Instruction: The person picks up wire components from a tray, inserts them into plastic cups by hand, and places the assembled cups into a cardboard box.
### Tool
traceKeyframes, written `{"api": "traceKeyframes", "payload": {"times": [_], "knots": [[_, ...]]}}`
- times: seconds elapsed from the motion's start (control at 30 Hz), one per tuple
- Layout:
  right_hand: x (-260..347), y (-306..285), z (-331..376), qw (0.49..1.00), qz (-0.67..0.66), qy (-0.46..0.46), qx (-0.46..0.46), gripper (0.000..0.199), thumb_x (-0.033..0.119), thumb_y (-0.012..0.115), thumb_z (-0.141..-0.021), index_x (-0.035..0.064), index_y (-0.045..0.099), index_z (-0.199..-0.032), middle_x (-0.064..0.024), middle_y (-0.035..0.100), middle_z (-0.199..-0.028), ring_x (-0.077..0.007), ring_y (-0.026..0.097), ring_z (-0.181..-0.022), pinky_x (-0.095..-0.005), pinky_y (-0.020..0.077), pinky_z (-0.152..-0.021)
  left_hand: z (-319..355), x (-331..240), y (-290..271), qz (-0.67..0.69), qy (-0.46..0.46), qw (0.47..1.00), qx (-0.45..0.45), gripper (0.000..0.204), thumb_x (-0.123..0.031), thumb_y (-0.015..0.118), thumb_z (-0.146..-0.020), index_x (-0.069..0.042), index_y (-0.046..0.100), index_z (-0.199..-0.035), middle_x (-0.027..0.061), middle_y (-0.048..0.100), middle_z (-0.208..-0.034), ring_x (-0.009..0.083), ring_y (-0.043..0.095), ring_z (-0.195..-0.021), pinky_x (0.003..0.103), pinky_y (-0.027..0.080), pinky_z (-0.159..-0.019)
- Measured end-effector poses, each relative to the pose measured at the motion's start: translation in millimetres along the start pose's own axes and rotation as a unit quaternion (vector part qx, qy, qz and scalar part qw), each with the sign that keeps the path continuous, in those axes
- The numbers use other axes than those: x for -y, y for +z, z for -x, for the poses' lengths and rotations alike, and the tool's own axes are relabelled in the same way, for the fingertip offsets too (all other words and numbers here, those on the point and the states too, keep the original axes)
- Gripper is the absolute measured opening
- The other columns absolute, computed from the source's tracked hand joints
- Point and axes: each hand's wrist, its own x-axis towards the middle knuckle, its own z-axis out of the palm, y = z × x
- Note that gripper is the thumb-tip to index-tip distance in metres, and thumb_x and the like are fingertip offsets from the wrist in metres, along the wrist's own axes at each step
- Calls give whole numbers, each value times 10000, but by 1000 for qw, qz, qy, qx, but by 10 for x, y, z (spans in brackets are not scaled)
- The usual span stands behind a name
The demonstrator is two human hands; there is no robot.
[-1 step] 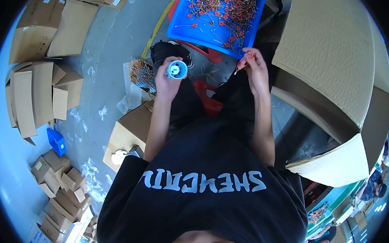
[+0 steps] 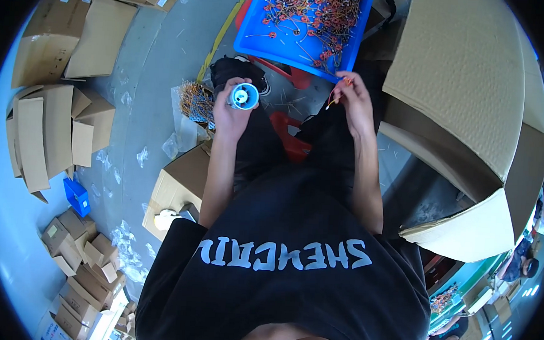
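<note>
Blue tray: tangled wired parts. Blue cup: white piece.

black T-shirt | short loose sleeves | white chest lettering | black trousers

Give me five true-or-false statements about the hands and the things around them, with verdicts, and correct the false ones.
1. The left hand holds a light-blue round part. True.
2. The right hand holds a small red piece with thin wire. True.
3. The blue tray holds only one wired piece. False: many wired pieces lie heaped in it.
4. The left hand is nearer the blue tray than the right. False: the right hand is nearer, by its corner.
5. The person's shirt is white. False: it is black with pale lettering.
</note>
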Motion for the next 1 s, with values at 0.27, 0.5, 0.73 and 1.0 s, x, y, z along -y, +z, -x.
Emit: {"api": "traceKeyframes", "payload": {"times": [0.27,0.5,0.73,1.0], "knots": [[-182,369,398,987,127,63,81,203,157,472,-980,39,561,-1120,-2,532,-769,-66,483,-700,-206,404,-670,62,-158,70,-20,11,992,125,298,-294,459,-933,-43,550,-1065,131,586,-1072,240,593,-913,373,498,-721],[10,499,783,975,169,-121,76,209,148,470,-965,37,551,-1123,-117,637,-959,-220,622,-960,-310,480,-829,515,109,754,-380,-145,897,171,302,-130,541,-930,-4,499,-1201,106,609,-1006,159,602,-831,268,465,-749],[-109,117,1418,905,238,-351,3,195,158,523,-926,12,577,-1044,-158,611,-1026,-324,592,-942,-394,478,-823,784,411,803,-489,-139,839,194,366,-124,588,-913,9,491,-1240,77,576,-1079,164,565,-961,305,440,-858],[-618,-1112,2136,922,64,-319,-207,189,187,540,-921,21,617,-970,-167,646,-853,-312,631,-775,-372,491,-692,649,759,1201,-641,-140,717,235,226,-218,498,-967,-21,549,-870,137,599,-944,212,570,-866,308,437,-785]]}}
